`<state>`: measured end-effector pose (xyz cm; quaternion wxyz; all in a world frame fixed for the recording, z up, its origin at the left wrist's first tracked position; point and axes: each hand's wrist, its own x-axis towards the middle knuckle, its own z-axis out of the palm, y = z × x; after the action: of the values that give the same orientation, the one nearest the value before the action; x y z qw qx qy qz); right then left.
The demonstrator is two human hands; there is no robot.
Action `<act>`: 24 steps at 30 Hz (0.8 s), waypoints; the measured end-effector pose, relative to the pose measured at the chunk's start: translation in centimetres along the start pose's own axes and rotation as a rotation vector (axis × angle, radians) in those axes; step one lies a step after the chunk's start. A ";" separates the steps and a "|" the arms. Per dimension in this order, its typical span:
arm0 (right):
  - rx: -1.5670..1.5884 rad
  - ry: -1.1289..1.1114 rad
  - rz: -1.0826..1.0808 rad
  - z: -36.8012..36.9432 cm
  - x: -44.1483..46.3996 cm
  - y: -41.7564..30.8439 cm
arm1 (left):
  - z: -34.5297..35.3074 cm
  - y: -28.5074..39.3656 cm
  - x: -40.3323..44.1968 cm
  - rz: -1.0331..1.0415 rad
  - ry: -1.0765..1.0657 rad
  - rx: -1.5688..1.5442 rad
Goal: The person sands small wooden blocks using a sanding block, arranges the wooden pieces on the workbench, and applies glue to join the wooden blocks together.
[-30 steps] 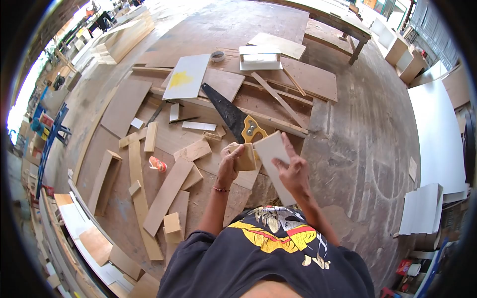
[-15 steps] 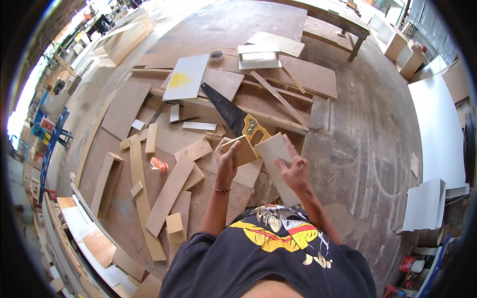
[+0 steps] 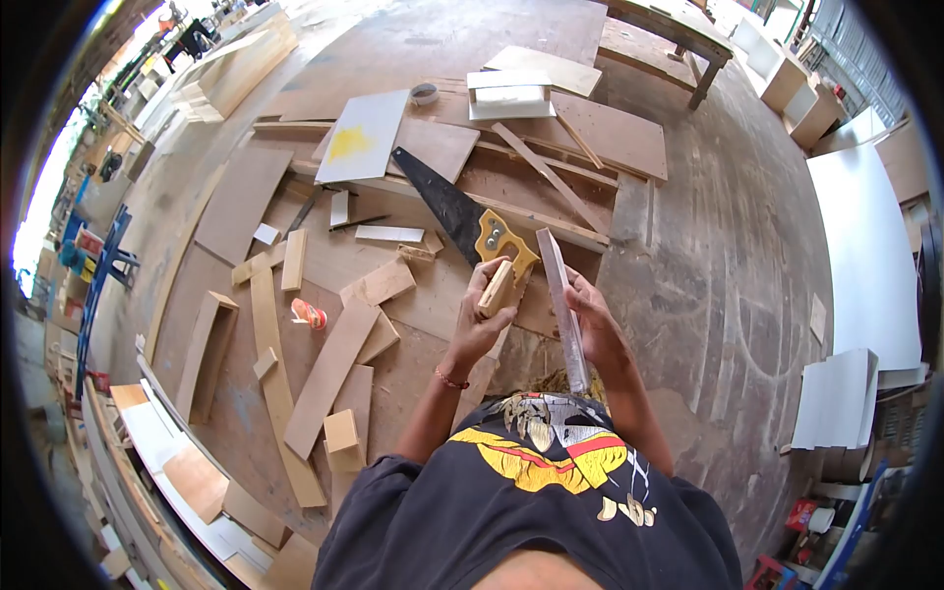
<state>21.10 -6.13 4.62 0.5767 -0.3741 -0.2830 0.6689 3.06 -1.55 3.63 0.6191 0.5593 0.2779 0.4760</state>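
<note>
My left hand is closed on a small wooden block, whose narrow edge faces up. My right hand grips a long flat board turned on edge, its near end close to the shirt. The two pieces are apart. Just beyond my left hand lies a handsaw with a dark blade and a yellow handle. A red and white container sits to the left among wooden strips.
A white panel with a yellow stain and a white box-like piece lie farther forward. A wooden table stands at the far right. Stacked boards are at the far left. White sheets lean at the right.
Both held wooden pieces have turned from showing their broad faces to showing their narrow edges. My right fingers, stretched over the board before, now wrap its side.
</note>
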 end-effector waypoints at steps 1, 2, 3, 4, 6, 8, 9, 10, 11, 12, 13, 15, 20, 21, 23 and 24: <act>-0.108 0.017 -0.046 0.4 0.2 -0.1 | 0.0 0.0 0.1 -0.003 0.001 0.000; -0.085 0.015 -0.028 0.9 0.0 -0.6 | 0.1 0.2 0.2 0.092 0.005 0.182; -0.086 0.016 -0.027 1.0 -0.1 -0.9 | 0.1 0.4 0.3 0.189 0.009 0.364; -0.081 -0.010 -0.024 1.0 -0.1 -1.1 | 0.2 0.6 0.3 0.187 0.009 0.363; -0.076 -0.033 -0.020 1.1 0.0 -1.4 | 0.5 1.1 0.3 0.273 -0.006 0.540; -0.092 -0.097 -0.034 1.1 0.2 -1.6 | 0.7 1.2 0.3 0.310 -0.018 0.609; -0.091 -0.093 -0.032 1.1 0.3 -1.6 | 0.8 1.2 0.3 0.355 -0.029 0.679; -0.170 -0.096 -0.032 0.9 0.6 -1.4 | 0.8 1.0 0.3 0.354 -0.032 0.676; -0.249 -0.100 -0.033 0.9 0.8 -1.3 | 0.6 0.6 0.3 0.369 -0.075 0.715; -0.338 -0.118 -0.051 1.5 0.7 -1.5 | 0.4 0.4 0.3 0.384 -0.118 0.755; -0.338 -0.116 -0.051 1.1 0.9 -1.4 | 0.3 0.4 0.3 0.384 -0.120 0.755; -0.593 -0.063 -0.045 0.1 1.2 -1.1 | 0.2 0.6 0.2 0.372 -0.114 0.757; -0.741 0.079 -0.043 1.7 1.4 -1.5 | -0.4 -0.1 0.9 0.430 -0.129 0.916; -0.881 0.105 -0.074 2.3 1.0 -1.8 | -0.3 -0.2 1.2 0.445 -0.118 0.956; -1.022 0.130 -0.108 3.2 0.5 -1.4 | -0.1 0.1 1.7 0.423 -0.069 0.930; -1.089 0.118 -0.203 3.6 0.0 -0.6 | 0.0 0.1 1.8 0.399 -0.019 0.903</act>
<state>18.49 -5.88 7.11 0.3764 -0.6259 -0.5895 0.3450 3.70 0.07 4.08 0.2140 0.8184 0.3383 0.4123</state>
